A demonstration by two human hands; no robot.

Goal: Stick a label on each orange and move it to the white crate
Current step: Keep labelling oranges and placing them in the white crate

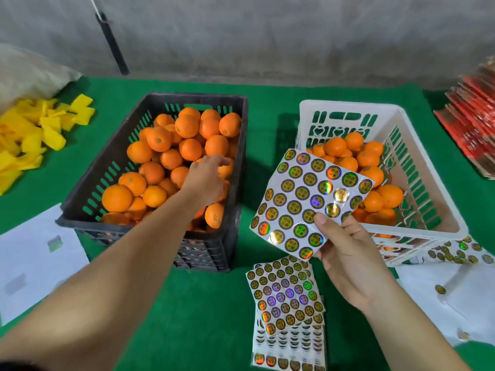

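Observation:
A black crate (107,172) at centre left is heaped with unlabelled oranges (158,139). My left hand (206,180) reaches into its right side, fingers spread loosely over the oranges, holding none that I can see. At the right stands the white crate (417,167), partly filled with oranges (369,158). My right hand (345,253) pinches the lower corner of a sheet of round holographic labels (308,199), thumb on top, holding it up between the two crates.
A stack of more label sheets (286,298) lies on the green table (209,303) below the held sheet. White backing papers (34,261) lie at left and right (450,298). Yellow wrappers (34,132) are piled far left, red packets (474,124) far right.

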